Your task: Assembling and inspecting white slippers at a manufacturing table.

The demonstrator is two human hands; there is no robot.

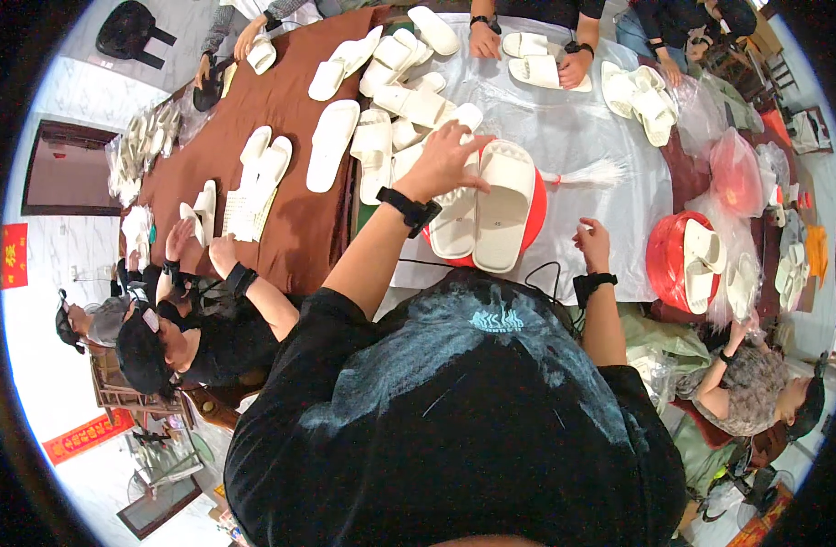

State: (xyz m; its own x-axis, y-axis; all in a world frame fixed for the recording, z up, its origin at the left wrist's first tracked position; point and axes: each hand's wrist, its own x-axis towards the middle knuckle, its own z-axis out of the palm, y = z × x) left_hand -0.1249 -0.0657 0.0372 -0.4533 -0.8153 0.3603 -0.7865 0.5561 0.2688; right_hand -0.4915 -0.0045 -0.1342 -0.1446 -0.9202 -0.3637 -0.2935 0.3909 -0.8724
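Observation:
A pair of white slide slippers [503, 219] lies side by side, heels toward me, on a round red stand [537, 211]. My left hand [443, 164] reaches over the left slipper, its thumb and fingers apart. It covers that slipper's strap, so whether the fingertips touch it is hard to tell. Held off to the right of the stand, my right hand [593, 246] has loosely bent, parted fingers and nothing visible in them. A bundle of thin white bristles or strands [591, 173] lies on the sheet beyond it.
Many white slippers [409, 102] are heaped behind my left hand. Clear plastic sheeting [632, 214] covers the table before me; brown cloth [295, 105] lies left. Another red stand [669, 260] with slippers is at right. Co-workers' hands [575, 66] handle slippers across the table and at both sides.

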